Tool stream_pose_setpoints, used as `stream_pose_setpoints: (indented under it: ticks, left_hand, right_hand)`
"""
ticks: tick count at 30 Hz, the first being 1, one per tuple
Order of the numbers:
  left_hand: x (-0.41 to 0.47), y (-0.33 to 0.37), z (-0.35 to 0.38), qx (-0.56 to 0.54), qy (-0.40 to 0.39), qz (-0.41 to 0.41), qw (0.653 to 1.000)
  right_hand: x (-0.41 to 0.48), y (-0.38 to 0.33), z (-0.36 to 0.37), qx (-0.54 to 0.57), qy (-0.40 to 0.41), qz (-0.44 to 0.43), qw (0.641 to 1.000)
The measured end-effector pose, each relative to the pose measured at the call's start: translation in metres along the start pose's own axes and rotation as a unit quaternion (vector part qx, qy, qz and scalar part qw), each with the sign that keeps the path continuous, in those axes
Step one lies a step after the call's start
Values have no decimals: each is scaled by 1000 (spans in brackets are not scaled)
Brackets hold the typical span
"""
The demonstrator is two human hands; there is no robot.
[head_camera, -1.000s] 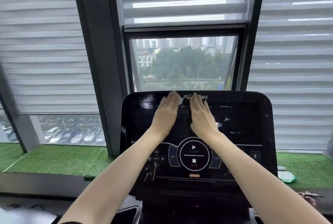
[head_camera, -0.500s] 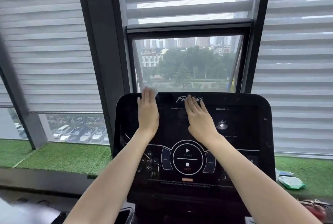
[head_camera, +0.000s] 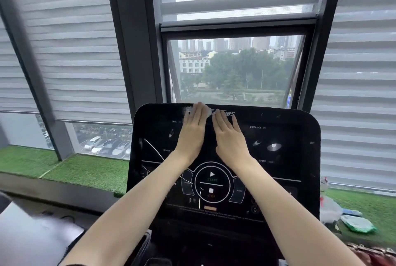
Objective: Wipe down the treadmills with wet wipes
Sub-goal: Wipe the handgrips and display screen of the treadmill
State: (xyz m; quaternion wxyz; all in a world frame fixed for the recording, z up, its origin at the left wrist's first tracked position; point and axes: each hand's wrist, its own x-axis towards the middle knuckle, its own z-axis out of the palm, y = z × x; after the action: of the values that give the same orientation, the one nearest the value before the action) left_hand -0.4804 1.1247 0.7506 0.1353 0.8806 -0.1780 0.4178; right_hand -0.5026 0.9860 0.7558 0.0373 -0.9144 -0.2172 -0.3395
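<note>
Pressing both palms flat near console [head_camera: 295, 171] top edge. Your left hand [head_camera: 191, 135] pins wet wipe [head_camera: 207, 112] under straight fingers; your right hand [head_camera: 230, 138] lies flat, holding nothing. Risks: unclamped wipe slides off console top edge; your forearms brush START button [head_camera: 212, 176] at console centre.

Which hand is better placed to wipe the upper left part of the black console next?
Left, probably. The left hand presses the white wet wipe flat on the glossy black treadmill console, nearer that side; the right hand shows no wipe.
</note>
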Motion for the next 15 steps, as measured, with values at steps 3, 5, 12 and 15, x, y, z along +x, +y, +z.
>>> stream_pose_setpoints:
  ticks: [3, 5, 12, 15]
  left_hand:
    - [5, -10, -6, 78, -33, 67, 994]
    - [2, -26, -14, 108, -8, 11, 994]
    - [1, -14, -4, 106, -38, 110, 988]
    - [7, -42, -14, 148, -18, 45, 988]
  right_hand:
    - [1, 4, -2, -3, 0, -11, 1000]
    - [1, 4, 2, -16, -1, -9, 1000]
    - [1, -2, 2, -8, 0, 8, 1000]
    - [1, -2, 4, -29, -6, 12, 999]
